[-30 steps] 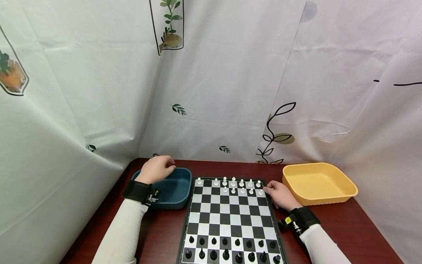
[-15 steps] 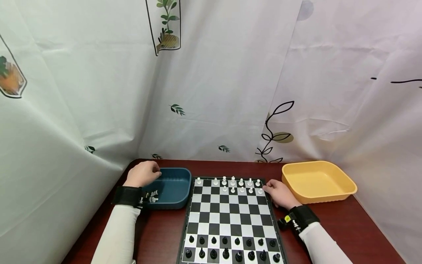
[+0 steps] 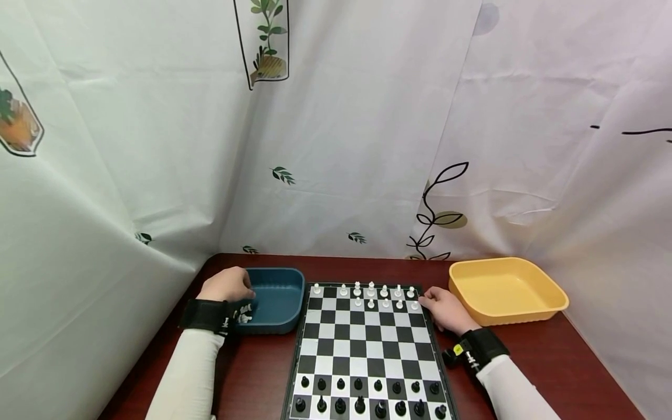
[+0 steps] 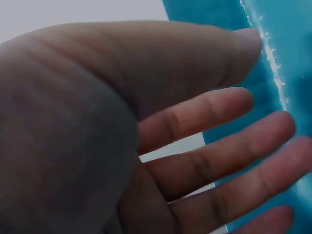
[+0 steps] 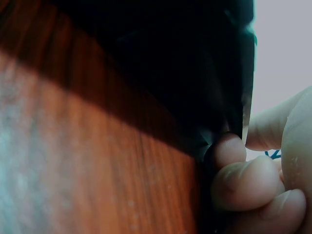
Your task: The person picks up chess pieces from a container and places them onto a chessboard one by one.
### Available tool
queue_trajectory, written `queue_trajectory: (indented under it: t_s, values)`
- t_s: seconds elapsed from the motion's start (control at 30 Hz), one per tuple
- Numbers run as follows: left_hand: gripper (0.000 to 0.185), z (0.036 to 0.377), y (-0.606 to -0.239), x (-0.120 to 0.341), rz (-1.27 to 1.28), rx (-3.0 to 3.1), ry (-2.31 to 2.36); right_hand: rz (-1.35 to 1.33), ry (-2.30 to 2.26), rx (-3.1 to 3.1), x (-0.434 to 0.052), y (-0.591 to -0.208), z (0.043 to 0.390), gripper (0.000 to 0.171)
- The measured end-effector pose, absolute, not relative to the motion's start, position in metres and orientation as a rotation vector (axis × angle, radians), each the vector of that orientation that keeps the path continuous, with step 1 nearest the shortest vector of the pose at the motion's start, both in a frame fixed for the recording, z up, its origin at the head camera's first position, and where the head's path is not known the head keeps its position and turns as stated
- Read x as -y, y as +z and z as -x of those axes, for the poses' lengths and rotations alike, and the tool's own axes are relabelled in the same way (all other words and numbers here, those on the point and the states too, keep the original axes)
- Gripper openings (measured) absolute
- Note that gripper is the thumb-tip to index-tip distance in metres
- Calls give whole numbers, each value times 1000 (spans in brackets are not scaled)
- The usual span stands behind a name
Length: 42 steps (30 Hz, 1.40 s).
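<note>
My left hand (image 3: 228,284) hovers over the left side of the blue bin (image 3: 278,327). In the left wrist view its fingers (image 4: 224,156) are spread and loosely bent, with nothing between them and the thumb. Small whitish things (image 3: 244,315) show by that wrist, too small to identify. With thumb and curled fingers (image 5: 246,185), my right hand (image 3: 446,308) grips the far right edge of the chessboard (image 3: 366,332). White chess pieces (image 3: 371,290) stand in two rows at the board's far end, with gaps toward the left. Two rows of black chess pieces (image 3: 359,404) line the near end.
A yellow bin (image 3: 506,291) sits at the back right of the dark red wooden table (image 3: 262,373), beyond my right hand. White patterned cloth (image 3: 336,146) hangs behind the table and along its sides.
My left hand has moved left and then lower over the blue bin. My right hand stays at the board's edge, and the chess pieces on the board have not moved.
</note>
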<state>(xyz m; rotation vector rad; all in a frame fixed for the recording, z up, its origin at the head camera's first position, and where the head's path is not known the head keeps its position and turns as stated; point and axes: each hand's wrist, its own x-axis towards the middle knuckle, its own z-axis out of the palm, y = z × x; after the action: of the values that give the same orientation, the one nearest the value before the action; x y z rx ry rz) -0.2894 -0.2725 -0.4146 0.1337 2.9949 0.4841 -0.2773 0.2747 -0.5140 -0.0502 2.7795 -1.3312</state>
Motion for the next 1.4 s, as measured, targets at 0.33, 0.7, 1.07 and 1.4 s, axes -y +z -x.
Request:
queue_trajectory:
  t_s: [0.33,0.7,1.07,1.4]
  values:
    - [19,281,-413,273,-128,-2979,458,42,-1340,-2777,-274,-514,277,19]
    - [24,274,-417,275,-127,-2958,491,55,-1344,-2779,-272,-512,276,19]
    - [29,273,-414,278,-151,-2932,470,64,-1347,-2779,-274,-516,278,19]
    - [15,264,-410,274,-155,-2932,460,68,-1340,-2775,-275,-516,280,19]
